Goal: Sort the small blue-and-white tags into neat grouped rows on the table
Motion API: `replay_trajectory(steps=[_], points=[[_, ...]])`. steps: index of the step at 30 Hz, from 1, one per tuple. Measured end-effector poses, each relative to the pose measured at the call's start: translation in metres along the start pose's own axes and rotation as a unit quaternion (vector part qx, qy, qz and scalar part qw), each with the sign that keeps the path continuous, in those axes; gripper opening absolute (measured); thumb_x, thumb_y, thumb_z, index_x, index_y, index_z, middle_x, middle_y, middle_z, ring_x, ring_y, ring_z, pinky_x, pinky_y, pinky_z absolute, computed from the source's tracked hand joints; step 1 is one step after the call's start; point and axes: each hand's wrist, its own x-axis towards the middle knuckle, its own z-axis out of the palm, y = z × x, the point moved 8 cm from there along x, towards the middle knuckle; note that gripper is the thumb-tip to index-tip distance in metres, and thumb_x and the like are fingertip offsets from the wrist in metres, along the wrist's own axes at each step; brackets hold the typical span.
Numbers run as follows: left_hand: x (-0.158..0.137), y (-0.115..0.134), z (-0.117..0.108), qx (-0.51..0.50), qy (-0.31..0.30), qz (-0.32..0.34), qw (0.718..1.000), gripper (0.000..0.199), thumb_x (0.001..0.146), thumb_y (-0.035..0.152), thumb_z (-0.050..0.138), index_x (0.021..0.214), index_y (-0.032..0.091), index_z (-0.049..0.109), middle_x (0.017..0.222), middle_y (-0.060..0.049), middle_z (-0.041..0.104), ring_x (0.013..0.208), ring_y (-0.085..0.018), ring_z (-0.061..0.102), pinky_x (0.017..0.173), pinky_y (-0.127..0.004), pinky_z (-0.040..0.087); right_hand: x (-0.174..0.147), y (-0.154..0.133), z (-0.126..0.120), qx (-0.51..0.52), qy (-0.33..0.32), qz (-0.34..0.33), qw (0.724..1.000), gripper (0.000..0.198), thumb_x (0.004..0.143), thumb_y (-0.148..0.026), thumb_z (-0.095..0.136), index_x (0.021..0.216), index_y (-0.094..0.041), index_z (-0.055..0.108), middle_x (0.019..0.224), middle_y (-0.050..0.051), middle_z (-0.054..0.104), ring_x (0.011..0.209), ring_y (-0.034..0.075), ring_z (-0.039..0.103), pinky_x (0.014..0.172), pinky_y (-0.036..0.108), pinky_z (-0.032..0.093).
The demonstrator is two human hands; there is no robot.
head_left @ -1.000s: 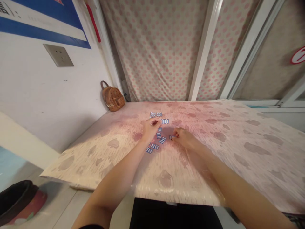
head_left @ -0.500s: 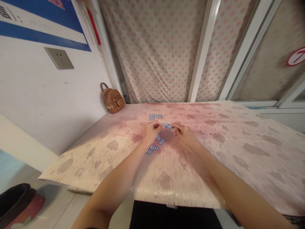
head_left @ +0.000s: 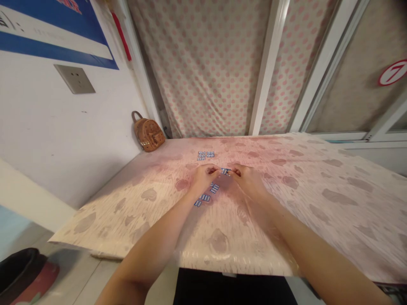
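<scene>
Between my two hands, just above or on the table's middle, is a small blue-and-white striped piece [head_left: 225, 171]; its exact kind is too small to tell. My left hand [head_left: 207, 174] pinches its left end, fingers curled together. At the right end, the fingertips of my right hand [head_left: 244, 174] are closed on it too. Nearer me and below my left hand lie several similar loose striped pieces [head_left: 205, 198], partly hidden by the hand and wrist. Beyond my left hand, more such pieces [head_left: 206, 155] sit in neat rows.
A patterned pink-and-cream cloth covers the table [head_left: 311, 203]. At its far left corner a small brown backpack [head_left: 149, 134] leans by the wall. A dotted curtain [head_left: 203, 72] hangs behind the table. On the floor at lower left stands a dark-lined reddish container [head_left: 28, 275].
My hands have come closer together, the right one moving left. The striped pieces between them, spread in a curve before, now show as a short straight strip. The view has shifted slightly.
</scene>
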Motion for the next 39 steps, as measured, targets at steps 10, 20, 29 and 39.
replay_trajectory(steps=[10, 20, 29, 39], points=[[-0.002, 0.002, 0.002, 0.013, -0.017, -0.008, 1.000, 0.018, 0.078, 0.035, 0.074, 0.076, 0.017, 0.074, 0.069, -0.004, 0.072, 0.064, -0.017, 0.066, 0.061, -0.025, 0.046, 0.000, -0.002, 0.002, -0.011, -0.004, -0.005, 1.000, 0.020, 0.091, -0.031, 0.055, 0.073, -0.022, 0.057, 0.068, 0.001, 0.061, 0.061, 0.016, 0.051, 0.057, 0.028, 0.025], [0.001, -0.010, 0.003, -0.077, -0.004, -0.044, 0.996, 0.023, 0.072, 0.036, 0.078, 0.076, 0.014, 0.074, 0.069, -0.004, 0.072, 0.063, -0.015, 0.065, 0.063, -0.025, 0.050, 0.002, 0.004, 0.005, 0.036, 0.032, -0.021, 0.999, 0.010, 0.086, -0.028, 0.061, 0.093, -0.021, 0.061, 0.076, 0.001, 0.061, 0.064, 0.017, 0.056, 0.057, 0.026, 0.033], [-0.001, -0.015, 0.005, -0.147, -0.002, -0.089, 0.985, 0.025, 0.069, 0.036, 0.082, 0.077, 0.014, 0.074, 0.070, -0.004, 0.071, 0.064, -0.013, 0.065, 0.066, -0.025, 0.051, 0.005, 0.001, 0.020, 0.041, 0.005, -0.125, 0.991, 0.039, 0.086, -0.021, 0.065, 0.124, -0.028, 0.065, 0.105, 0.005, 0.062, 0.075, 0.018, 0.063, 0.070, 0.030, 0.050], [-0.002, -0.010, 0.006, -0.150, -0.017, -0.088, 0.985, 0.030, 0.069, 0.040, 0.082, 0.078, 0.013, 0.074, 0.071, -0.004, 0.071, 0.064, -0.013, 0.063, 0.068, -0.026, 0.051, 0.005, 0.002, 0.015, 0.105, 0.020, -0.093, 0.990, 0.034, 0.085, -0.025, 0.064, 0.118, -0.025, 0.068, 0.095, 0.004, 0.068, 0.070, 0.016, 0.061, 0.067, 0.029, 0.047]])
